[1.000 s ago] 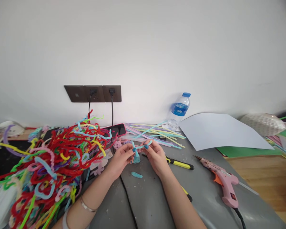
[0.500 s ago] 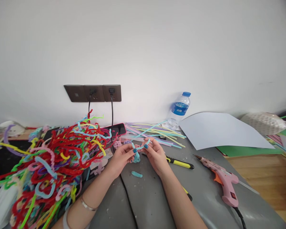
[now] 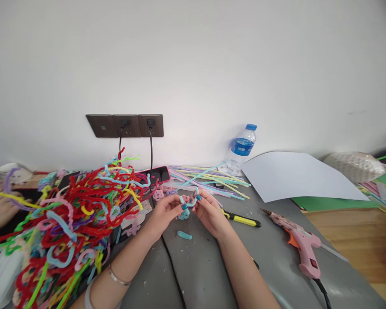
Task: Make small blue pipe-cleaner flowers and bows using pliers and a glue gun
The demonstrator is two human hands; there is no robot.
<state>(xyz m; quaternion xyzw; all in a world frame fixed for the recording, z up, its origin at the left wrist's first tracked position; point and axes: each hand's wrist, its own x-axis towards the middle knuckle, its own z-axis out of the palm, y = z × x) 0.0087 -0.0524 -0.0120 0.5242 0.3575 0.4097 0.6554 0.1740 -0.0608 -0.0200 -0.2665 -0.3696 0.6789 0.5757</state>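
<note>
Between my fingertips is a light blue pipe cleaner [image 3: 190, 204], bent into a shallow U with both ends turned up. My left hand [image 3: 165, 214] pinches its left side between thumb and finger. On the right side, my right hand [image 3: 209, 211] pinches it the same way. Just behind the fingers lies a teal curled pipe cleaner piece [image 3: 183, 214], partly hidden. A short folded teal piece [image 3: 184, 235] rests on the grey table [image 3: 193, 266] below my hands. Small pink pipe cleaner flowers [image 3: 158, 195] sit beyond my left hand.
A tangled heap of pipe cleaners [image 3: 93, 206] fills the left. Straight pipe cleaners [image 3: 209, 178], a water bottle [image 3: 243, 146] and white paper [image 3: 302, 176] lie at the back. A yellow cutter [image 3: 242, 219] and pink glue gun [image 3: 300, 244] are rightward. Another person's hand [image 3: 1, 210] is far left.
My hands have come slightly closer together, and the light blue pipe cleaner is bent more sharply. At the far left, the other person's hand has come further into view.
</note>
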